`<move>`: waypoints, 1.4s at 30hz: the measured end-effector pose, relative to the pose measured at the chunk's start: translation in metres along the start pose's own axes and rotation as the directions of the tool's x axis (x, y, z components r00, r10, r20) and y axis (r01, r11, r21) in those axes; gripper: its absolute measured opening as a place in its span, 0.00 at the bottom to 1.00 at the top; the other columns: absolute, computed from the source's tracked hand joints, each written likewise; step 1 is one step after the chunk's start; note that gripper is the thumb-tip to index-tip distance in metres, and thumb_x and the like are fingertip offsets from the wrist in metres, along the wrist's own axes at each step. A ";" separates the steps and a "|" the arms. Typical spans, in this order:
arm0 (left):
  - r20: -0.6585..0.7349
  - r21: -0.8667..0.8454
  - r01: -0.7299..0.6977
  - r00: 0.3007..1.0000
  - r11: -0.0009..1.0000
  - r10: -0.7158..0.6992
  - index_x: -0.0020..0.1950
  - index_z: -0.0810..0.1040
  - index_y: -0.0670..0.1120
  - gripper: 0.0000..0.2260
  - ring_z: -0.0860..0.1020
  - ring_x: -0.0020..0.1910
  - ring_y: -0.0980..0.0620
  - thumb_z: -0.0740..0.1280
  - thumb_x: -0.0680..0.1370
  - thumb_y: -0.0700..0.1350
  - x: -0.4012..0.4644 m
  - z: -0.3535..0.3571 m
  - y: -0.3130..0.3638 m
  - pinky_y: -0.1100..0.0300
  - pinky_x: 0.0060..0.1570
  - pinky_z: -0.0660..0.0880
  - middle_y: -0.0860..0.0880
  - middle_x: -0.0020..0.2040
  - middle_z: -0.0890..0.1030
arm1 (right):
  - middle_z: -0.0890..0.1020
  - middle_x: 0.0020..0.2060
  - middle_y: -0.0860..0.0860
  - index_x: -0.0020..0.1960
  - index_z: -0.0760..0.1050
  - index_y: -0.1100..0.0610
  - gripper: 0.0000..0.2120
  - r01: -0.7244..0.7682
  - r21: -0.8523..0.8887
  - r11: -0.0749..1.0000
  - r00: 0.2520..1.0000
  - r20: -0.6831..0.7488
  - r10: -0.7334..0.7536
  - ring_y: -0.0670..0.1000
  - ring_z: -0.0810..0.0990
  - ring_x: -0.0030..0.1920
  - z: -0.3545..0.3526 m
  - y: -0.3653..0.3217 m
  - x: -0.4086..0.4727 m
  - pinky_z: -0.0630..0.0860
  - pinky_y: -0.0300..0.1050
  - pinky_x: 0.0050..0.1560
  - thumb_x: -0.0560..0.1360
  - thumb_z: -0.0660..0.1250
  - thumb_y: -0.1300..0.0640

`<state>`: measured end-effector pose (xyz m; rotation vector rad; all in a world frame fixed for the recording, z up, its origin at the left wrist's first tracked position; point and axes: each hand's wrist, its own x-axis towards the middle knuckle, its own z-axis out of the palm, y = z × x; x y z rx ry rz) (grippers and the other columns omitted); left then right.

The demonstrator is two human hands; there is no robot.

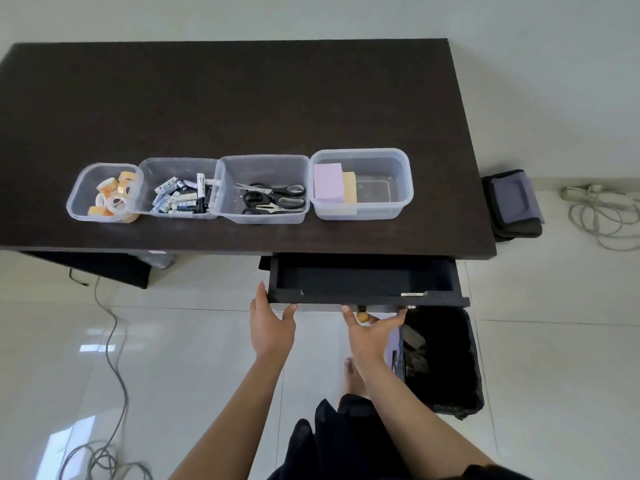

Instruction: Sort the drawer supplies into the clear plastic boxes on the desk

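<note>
Resting against the front edge of a shallow dark wooden drawer point(363, 285), both bare hands sit with fingers spread and nothing pinched between them. The left hand point(272, 327) touches the drawer's left front corner, thumb up along its side; the right hand point(370, 332) lies palm-out under the front panel, fingers fanned around a small round tan knob point(362, 317). A little metal latch point(412, 294) glints on the drawer's front rim, and the interior looks bare and matte black.

Above it, the dark brown, fine-grained table point(242, 98) carries four clear plastic boxes in a row near its front edge, touching or just beside each other. The small rounded box on the left point(74, 202) holds glossy rolls of clear and orange-cored tape point(116, 197). The next box point(180, 164) holds a heap of slim cylindrical batteries point(183, 197). The third, squarer box point(263, 161) holds scissors with black and grey looped handles point(273, 199). The rightmost box with rounded corners point(398, 157) holds a lilac block of sticky notes point(328, 183) with a pale yellow block point(349, 187) just beside it.

A black woven bin point(450, 393) stands on the shiny pale tiled floor point(554, 375) right of the hands, and grey cables point(114, 341) trail at left.
</note>
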<state>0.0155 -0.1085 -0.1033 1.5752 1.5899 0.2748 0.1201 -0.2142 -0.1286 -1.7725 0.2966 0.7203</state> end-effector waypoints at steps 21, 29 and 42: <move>-0.103 -0.346 0.090 0.986 0.934 -0.133 0.65 0.57 0.47 0.32 0.72 0.59 0.51 0.73 0.71 0.37 0.064 0.025 0.048 0.56 0.61 0.70 0.49 0.62 0.69 | 0.76 0.40 0.57 0.73 0.37 0.61 0.54 0.104 -0.096 0.990 0.990 -0.081 -0.112 0.43 0.74 0.32 0.048 -0.037 0.073 0.75 0.34 0.43 0.66 0.76 0.66; -0.168 -0.362 0.090 0.973 0.928 -0.160 0.54 0.58 0.44 0.23 0.73 0.51 0.47 0.72 0.71 0.37 0.079 0.028 0.058 0.55 0.54 0.74 0.48 0.53 0.69 | 0.77 0.57 0.68 0.58 0.73 0.72 0.15 0.171 -0.337 0.926 0.981 -0.032 -0.193 0.61 0.74 0.60 0.060 -0.082 0.068 0.60 0.26 0.52 0.72 0.68 0.70; -0.053 -0.252 -0.001 0.999 0.968 -0.013 0.55 0.61 0.46 0.21 0.76 0.53 0.53 0.72 0.73 0.41 0.065 0.022 0.042 0.59 0.52 0.70 0.48 0.56 0.72 | 0.80 0.41 0.52 0.69 0.49 0.55 0.38 0.047 -0.235 0.971 0.999 -0.013 -0.052 0.52 0.80 0.40 0.036 -0.071 0.056 0.75 0.47 0.43 0.72 0.72 0.52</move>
